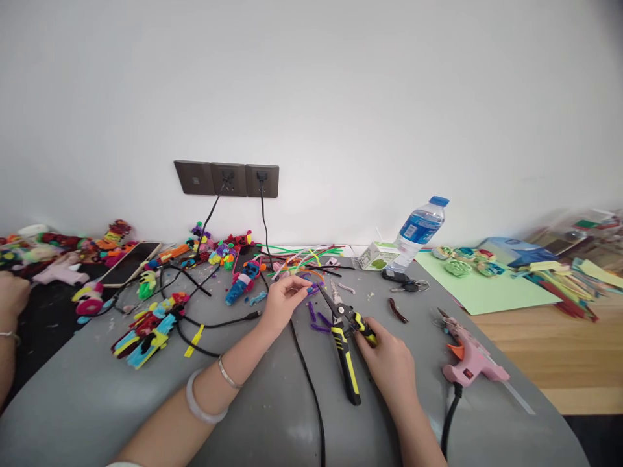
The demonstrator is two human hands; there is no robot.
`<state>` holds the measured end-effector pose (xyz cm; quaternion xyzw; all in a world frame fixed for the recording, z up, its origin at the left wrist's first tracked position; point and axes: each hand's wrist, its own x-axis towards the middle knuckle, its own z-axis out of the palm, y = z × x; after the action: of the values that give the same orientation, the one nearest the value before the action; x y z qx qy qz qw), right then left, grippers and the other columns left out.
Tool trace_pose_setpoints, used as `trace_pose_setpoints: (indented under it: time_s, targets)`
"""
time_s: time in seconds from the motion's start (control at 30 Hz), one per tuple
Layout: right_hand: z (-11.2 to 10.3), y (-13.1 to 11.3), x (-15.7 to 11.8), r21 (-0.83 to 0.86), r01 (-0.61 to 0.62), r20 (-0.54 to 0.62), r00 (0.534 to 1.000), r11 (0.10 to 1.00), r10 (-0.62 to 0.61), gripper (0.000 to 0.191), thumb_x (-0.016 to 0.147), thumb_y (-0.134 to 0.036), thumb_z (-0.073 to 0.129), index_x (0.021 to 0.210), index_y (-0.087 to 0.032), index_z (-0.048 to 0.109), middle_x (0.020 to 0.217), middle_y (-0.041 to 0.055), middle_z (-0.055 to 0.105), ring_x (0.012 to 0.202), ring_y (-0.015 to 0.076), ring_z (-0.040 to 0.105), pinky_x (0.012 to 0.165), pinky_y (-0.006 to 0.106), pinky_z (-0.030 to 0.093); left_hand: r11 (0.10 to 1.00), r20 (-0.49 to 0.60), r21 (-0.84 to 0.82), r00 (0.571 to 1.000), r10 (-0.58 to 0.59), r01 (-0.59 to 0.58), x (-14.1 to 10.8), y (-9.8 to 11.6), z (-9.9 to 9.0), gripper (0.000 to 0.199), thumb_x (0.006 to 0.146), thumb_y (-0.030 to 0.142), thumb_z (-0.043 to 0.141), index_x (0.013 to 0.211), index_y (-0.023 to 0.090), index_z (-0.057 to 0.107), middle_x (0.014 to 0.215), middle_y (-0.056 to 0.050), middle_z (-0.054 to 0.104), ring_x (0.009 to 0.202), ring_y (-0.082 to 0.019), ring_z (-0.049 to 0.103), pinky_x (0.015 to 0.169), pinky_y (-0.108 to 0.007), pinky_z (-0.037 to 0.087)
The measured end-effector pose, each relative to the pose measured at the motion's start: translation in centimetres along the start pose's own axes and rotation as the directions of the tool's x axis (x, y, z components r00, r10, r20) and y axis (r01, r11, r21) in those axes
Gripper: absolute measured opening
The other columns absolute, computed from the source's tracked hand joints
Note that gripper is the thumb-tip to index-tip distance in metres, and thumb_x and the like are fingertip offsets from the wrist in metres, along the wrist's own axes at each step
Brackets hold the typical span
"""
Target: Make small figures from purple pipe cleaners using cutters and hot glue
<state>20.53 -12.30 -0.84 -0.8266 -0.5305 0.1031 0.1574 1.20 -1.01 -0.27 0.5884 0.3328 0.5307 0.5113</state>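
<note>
My right hand [389, 363] grips one handle of black-and-yellow wire-cutting pliers [348, 366], whose jaws and handles are spread apart. The other handle stands free of my fingers. My left hand [287, 301] is closed in a pinch beside the jaw tips, its thumb and forefinger together. What they hold, if anything, is too small to make out. Short purple pipe cleaner pieces [321, 321] lie just beneath, between the pinch and the pliers. Behind my left hand spreads a pile of long coloured pipe cleaners [311, 258].
A pink glue gun [470, 363] lies at the right, near keys [411, 284] and a tilted water bottle [422, 227]. Pipe cleaner figures [150, 327] and a phone [131, 263] fill the left. A black cable [307, 383] crosses the grey table [263, 415]. Another person's hand [12, 298] shows far left.
</note>
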Motion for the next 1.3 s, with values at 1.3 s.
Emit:
trace_pose_setpoints:
  time_s: [1.3]
  targets:
    - [-0.01,0.06,-0.08,0.010,0.019,-0.046,0.999,1.000,-0.018,0.030,0.086,-0.034,0.051,0.107,-0.027,0.071,0.071,0.0036,0.070,0.070,0.0224,0.064,0.053,0.024,0.029,1.000,0.001,0.013,1.000,-0.009,0.009,0.02,0.12,0.03,0.017,0.074,0.031,0.071,0.081,0.015,0.072,0.083,-0.007,0.072,0.078,-0.018,0.066,0.070,-0.028,0.053]
